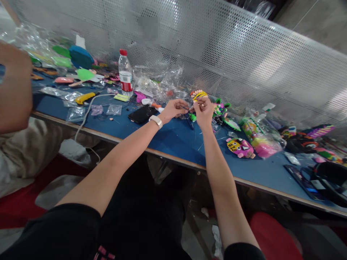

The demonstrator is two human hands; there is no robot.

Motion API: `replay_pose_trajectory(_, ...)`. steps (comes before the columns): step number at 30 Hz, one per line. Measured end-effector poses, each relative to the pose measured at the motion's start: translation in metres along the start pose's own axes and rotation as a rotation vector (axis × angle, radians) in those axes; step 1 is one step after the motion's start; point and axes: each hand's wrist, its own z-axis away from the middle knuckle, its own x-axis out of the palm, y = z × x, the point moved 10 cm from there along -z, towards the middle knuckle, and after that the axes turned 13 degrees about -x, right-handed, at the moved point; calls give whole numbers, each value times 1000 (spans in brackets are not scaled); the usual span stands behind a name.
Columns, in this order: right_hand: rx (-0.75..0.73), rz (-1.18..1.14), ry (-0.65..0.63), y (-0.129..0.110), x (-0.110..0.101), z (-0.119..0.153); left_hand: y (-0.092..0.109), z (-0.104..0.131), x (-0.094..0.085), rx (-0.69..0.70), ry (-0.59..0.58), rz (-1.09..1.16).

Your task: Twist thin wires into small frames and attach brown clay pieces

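Note:
Over the back of the blue table (173, 144), my left hand (175, 110), with a white band on its wrist, has its thumb and fingers closed in a pinch. My right hand (204, 111) pinches close beside it on the right. Whatever lies between the fingertips is too small and blurred to name. Just behind my right hand is a yellow, red and black clay-like figure (200, 94). A green and purple animal-like figure (221, 107) lies to its right. Below my left wrist rests a black phone (142, 114).
A bottle with a red cap (125, 77) stands at the back left, near a yellow cutter knife (85, 98). A pink and yellow animal face (240, 147) lies on the right, beside bagged pieces (267, 144). A perforated metal panel (189, 39) rises behind. Another person's arm (15, 86) is at far left.

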Motion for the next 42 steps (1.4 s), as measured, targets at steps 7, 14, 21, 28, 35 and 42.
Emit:
replay_pose_trajectory(7, 1, -39, -24, 5, 3, 1, 1, 1, -1, 5, 14, -10)
replay_pose_trajectory(14, -5, -47, -56, 2, 7, 4, -3, -2, -4, 11, 28, 32)
replay_pose_trajectory(21, 45, -98, -38, 6, 7, 3, -5, -4, -5, 24, 7, 52)
replay_pose_trajectory(28, 121, -143, -33, 15, 9, 5, -7, -4, -3, 12, -10, 53)
replay_pose_trajectory(35, 210, -215, 35, 26, 9, 8, -4, -2, -1, -2, -33, 51)
replay_pose_trajectory(42, 270, -291, 36, 30, 14, 11, -7, -5, -3, 7, -26, 50)
